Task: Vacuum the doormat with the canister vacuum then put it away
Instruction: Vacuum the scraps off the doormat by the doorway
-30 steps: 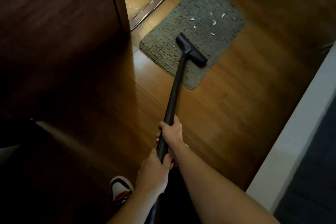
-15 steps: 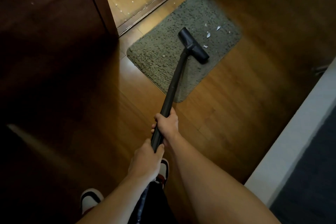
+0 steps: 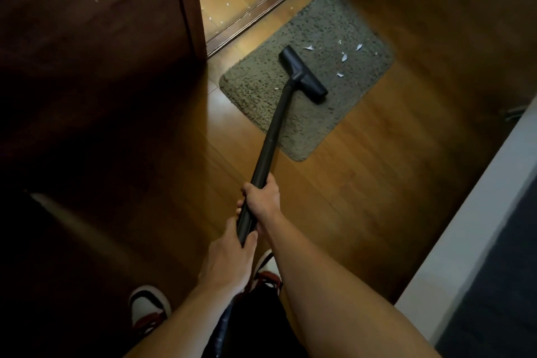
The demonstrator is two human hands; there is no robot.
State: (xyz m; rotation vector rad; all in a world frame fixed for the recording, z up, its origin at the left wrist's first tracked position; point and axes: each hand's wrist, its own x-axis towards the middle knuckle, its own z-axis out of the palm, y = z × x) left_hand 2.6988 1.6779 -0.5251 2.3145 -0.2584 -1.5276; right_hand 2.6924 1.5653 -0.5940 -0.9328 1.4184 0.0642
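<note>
A grey-green shaggy doormat [image 3: 325,29] lies on the wooden floor by a doorway. Several white paper scraps [image 3: 343,57] are scattered on its right half. The black vacuum floor head [image 3: 303,74] rests on the middle of the mat, just left of the scraps. Its black wand [image 3: 271,136] slants back toward me. My right hand [image 3: 263,199] grips the wand higher up. My left hand [image 3: 229,259] grips its lower end just behind. The canister itself is out of view.
A dark wooden door [image 3: 87,38] stands at the left, with a door track [image 3: 255,11] and more white scraps beyond it. A white ledge [image 3: 470,229] runs along the right. My two shoes [image 3: 149,306] stand on the floor [image 3: 363,197] below my hands.
The floor head has slid back toward the near part of the mat, away from the scraps. My view has shifted and both shoes now show.
</note>
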